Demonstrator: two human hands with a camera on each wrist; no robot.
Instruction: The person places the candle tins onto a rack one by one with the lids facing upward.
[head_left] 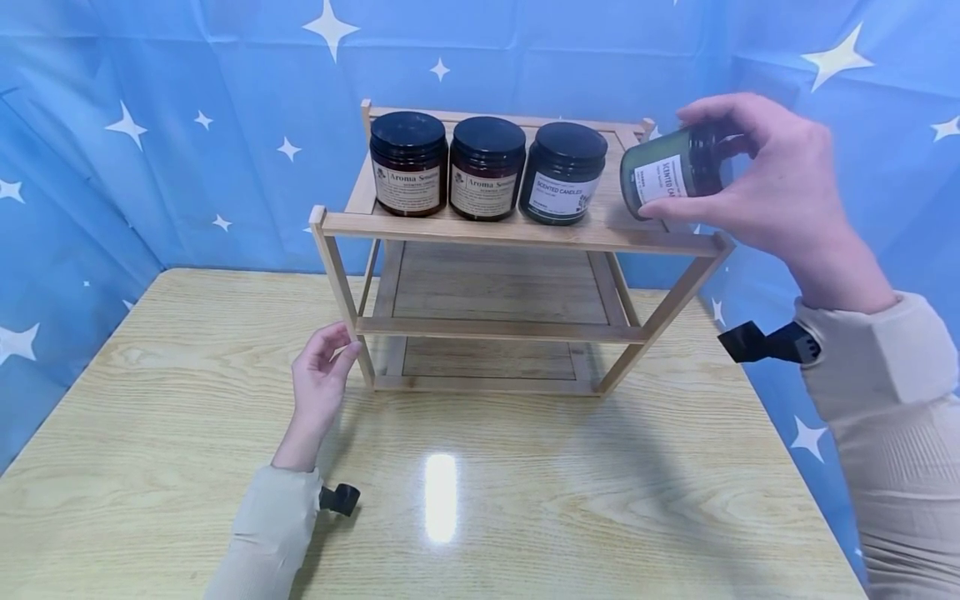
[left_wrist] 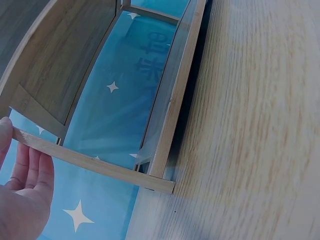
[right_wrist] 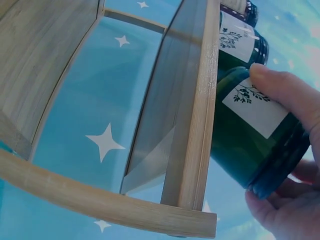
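My right hand (head_left: 783, 179) grips a green scented candle jar (head_left: 656, 175) by its dark lid end, thumb along the label side. The jar is tilted nearly onto its side at the right end of the wooden rack's top shelf; whether it touches the shelf I cannot tell. To its left, an upright green candle jar (head_left: 564, 175) and two brown candle jars (head_left: 486, 167) stand in a row, black lids on. My left hand (head_left: 322, 367) holds the front left leg (left_wrist: 60, 150) of the rack (head_left: 525, 237) between thumb and fingers, low down.
The rack has two lower shelves (head_left: 498, 283) and stands on a wood-grain table (head_left: 510, 492), near its back edge. Blue cloth (head_left: 247, 100) with white stars hangs behind and at the sides. Black straps (head_left: 341, 498) sit at both wrists.
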